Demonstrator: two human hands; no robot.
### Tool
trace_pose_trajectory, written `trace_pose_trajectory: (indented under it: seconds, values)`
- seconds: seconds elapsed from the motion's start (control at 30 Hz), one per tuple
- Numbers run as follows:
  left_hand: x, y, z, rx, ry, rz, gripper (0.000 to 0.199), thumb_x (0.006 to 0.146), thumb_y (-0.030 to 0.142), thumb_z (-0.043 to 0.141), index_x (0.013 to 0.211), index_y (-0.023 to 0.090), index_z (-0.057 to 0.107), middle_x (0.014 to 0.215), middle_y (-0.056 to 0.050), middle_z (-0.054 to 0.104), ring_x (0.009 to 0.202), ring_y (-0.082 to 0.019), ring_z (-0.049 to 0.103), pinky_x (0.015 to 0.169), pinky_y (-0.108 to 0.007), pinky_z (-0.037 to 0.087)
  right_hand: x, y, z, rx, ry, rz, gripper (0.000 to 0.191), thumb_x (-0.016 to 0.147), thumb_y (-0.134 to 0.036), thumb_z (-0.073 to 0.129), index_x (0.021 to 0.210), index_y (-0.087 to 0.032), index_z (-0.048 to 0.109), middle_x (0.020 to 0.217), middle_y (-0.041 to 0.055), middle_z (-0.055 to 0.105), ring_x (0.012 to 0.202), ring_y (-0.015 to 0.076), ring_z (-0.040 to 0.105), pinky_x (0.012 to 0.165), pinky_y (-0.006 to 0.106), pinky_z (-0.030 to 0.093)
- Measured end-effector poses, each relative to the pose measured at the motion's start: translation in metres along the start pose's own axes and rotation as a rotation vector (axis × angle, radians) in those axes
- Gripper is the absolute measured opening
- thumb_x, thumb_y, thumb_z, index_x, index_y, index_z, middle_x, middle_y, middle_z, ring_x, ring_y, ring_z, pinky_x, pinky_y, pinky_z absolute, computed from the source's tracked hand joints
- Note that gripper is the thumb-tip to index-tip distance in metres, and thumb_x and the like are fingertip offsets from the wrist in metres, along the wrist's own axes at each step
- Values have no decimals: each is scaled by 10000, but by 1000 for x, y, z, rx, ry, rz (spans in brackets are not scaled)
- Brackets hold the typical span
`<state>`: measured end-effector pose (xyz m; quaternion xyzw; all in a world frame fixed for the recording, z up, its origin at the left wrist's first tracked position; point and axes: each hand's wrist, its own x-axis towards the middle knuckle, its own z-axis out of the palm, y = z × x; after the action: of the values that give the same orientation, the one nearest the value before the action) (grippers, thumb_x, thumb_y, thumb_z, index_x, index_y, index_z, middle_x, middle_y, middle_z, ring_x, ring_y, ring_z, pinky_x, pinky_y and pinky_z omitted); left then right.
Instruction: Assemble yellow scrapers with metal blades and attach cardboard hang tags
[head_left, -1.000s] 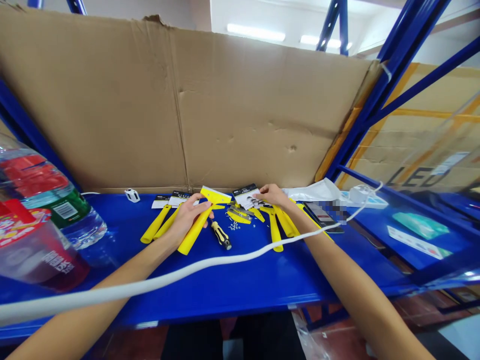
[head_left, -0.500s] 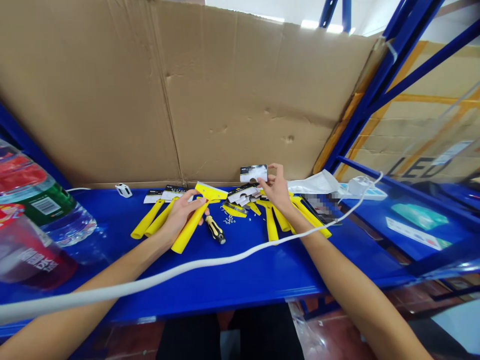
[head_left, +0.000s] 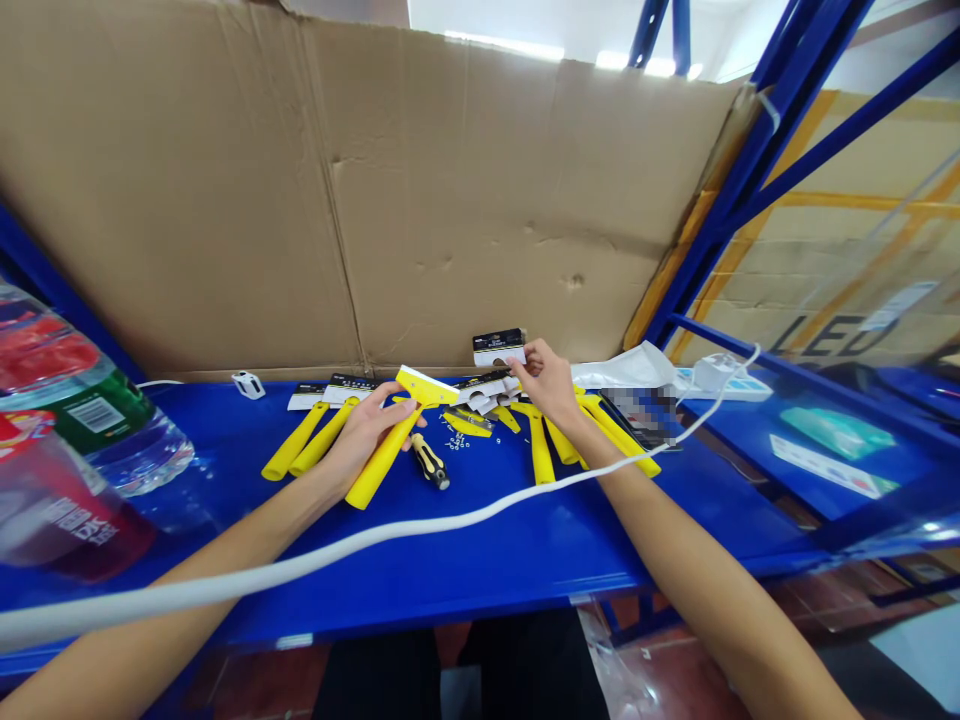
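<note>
My left hand (head_left: 369,433) is closed round a yellow scraper (head_left: 384,455), its wide head pointing up and its handle slanting down to the left. Between the fingers of my right hand (head_left: 546,378) is a black and white card (head_left: 499,346), held up near the cardboard. More cards (head_left: 484,392) lie in a pile below it. Beside the pile are loose yellow scraper heads (head_left: 466,424) and small screws and nuts (head_left: 457,440). A black and cream screwdriver (head_left: 430,463) lies just right of the held scraper.
Other yellow scrapers lie on the left (head_left: 296,440) and right (head_left: 541,452) of the blue shelf (head_left: 465,560). A white cable (head_left: 450,522) crosses in front of my arms. A large bottle (head_left: 97,400) and a red cup (head_left: 67,500) stand left; a power strip (head_left: 739,385) lies right.
My right hand has moved slightly left and the card in it has turned, now showing its black band and notch differently. The scraper in my left hand has shifted slightly right.
</note>
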<state>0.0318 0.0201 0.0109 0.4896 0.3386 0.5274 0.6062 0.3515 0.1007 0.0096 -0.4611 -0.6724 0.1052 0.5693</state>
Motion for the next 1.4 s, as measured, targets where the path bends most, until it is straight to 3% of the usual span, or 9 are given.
trace_pose_trajectory:
  seconds: [0.17, 0.33, 0.47, 0.57, 0.7, 0.8, 0.93, 1.13, 1.4]
  values:
    - [0, 13, 0, -61, -43, 4, 381, 904, 262, 911, 1240, 169, 755, 1114, -113, 815, 912, -193, 756, 826, -280, 636, -1, -9, -1, 27, 25, 44, 596, 1000, -811, 625, 834, -240, 669, 808, 98, 818, 759, 272, 789, 757, 384, 606]
    - [-2, 31, -3, -310, -123, -72, 352, 960, 116, 738, 1310, 112, 772, 953, -97, 732, 736, -161, 662, 577, -243, 564, 3, -7, 1, 122, 88, 133, 733, 1092, -821, 375, 867, -214, 720, 797, 123, 793, 696, 271, 769, 699, 407, 640]
    - [-7, 41, -8, -516, -163, -227, 563, 1001, 109, 564, 1557, 69, 645, 716, -3, 563, 457, -110, 453, 373, -211, 420, 6, -5, 2, 144, 99, 99, 550, 994, -737, 630, 1045, -207, 772, 1097, 116, 790, 828, 243, 751, 756, 388, 642]
    - [-9, 42, -11, -560, -179, -266, 618, 1008, 106, 490, 1614, 28, 578, 673, 18, 528, 370, -93, 368, 313, -196, 364, 5, -5, 1, 115, 104, 70, 429, 924, -568, 721, 1137, -199, 769, 1097, 86, 738, 753, 180, 646, 729, 350, 577]
    - [-8, 39, -14, -525, -210, -244, 530, 1007, 90, 455, 1477, 14, 689, 589, 40, 469, 316, -82, 306, 296, -182, 317, 3, -8, 2, 86, 94, 44, 345, 911, -438, 701, 1137, -185, 766, 983, 54, 674, 698, 163, 551, 694, 347, 515]
    - [-7, 37, -16, -472, -196, -206, 382, 1011, 114, 463, 1164, 24, 801, 524, 46, 400, 301, -80, 282, 316, -188, 348, 2, -10, 2, 77, 73, 34, 316, 925, -426, 694, 1123, -189, 762, 972, 52, 662, 720, 173, 557, 719, 358, 521]
    - [-6, 38, -14, -418, -165, -214, 332, 1012, 107, 450, 911, 65, 764, 504, 54, 328, 324, -79, 270, 335, -178, 382, 1, -13, 4, 65, 50, 35, 299, 931, -433, 690, 1112, -204, 756, 971, 51, 664, 755, 186, 580, 747, 360, 539]
    - [-1, 41, -9, -385, -84, -265, 337, 1113, 207, 415, 872, 146, 641, 643, 28, 422, 391, -69, 289, 286, -134, 277, 1, -15, 4, 65, 34, 58, 349, 921, -483, 695, 1133, -212, 748, 920, 35, 617, 758, 196, 580, 729, 362, 527]
    - [6, 47, -12, -382, 8, -36, 295, 1142, 312, 484, 999, 144, 680, 806, -37, 553, 611, -135, 538, 458, -203, 490, -2, -16, 13, 151, -101, 134, 464, 886, -493, 776, 1241, -198, 732, 657, -49, 488, 629, 195, 510, 633, 362, 463]
